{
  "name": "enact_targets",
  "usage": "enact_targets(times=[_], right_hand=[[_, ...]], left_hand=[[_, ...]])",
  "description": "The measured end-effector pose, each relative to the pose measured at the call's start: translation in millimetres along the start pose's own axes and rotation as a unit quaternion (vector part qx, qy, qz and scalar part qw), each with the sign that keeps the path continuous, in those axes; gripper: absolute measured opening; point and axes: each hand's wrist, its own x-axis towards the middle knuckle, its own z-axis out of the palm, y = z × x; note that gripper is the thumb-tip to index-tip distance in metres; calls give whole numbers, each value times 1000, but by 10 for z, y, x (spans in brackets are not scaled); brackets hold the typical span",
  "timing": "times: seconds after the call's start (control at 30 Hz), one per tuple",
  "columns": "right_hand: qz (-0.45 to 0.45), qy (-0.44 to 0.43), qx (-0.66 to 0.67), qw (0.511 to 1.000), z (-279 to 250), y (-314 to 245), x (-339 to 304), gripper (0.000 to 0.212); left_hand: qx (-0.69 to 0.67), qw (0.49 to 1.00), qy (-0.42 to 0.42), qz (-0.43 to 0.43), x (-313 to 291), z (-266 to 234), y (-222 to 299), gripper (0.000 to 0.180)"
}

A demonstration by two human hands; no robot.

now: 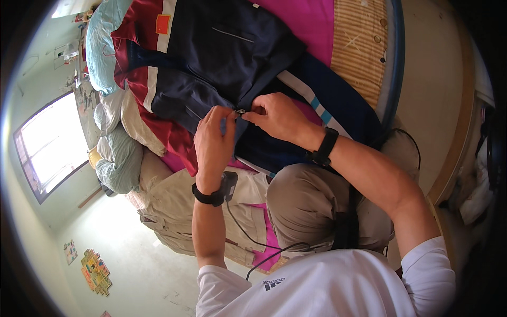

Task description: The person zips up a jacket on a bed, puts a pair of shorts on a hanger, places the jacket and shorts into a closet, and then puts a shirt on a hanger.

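Navy and red, one jacket (222,58) lies spread on one pink sheet (311,26), and from my remote station I count two hands at its hem. The left hand (214,138) and the right hand (282,117) nearly meet, thumbs and fingers pinched on the jacket's single dark zipper end (240,111). I see two black wristbands (327,146), one per wrist, and one bright window (53,140) off left.

A bright window (52,145) sits in a pale wall (137,248). Right of the window lies a grey-green cloth (120,168); above and right, a light-blue quilt (102,47); below, a yellow wall decoration (96,271); far right, a striped mat (359,47).
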Motion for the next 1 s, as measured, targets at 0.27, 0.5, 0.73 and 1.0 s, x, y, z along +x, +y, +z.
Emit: enact_targets(times=[0.27, 0.5, 0.73, 1.0], right_hand=[[9, 15, 15, 1000, 42, 11, -19, 32], [29, 12, 59, 998, 42, 21, -32, 26], [30, 11, 120, 992, 55, -56, -44, 26], [152, -32, 307, 939, 150, 109, -47, 33]], left_hand=[[50, 996, 78, 5, -17, 221, 14, 9], [93, 981, 166, 44, -43, 431, 57, 7], [-13, 973, 224, 49, -25, 539, 74, 7], [-178, 965, 194, 6, -80, 583, 68, 2]])
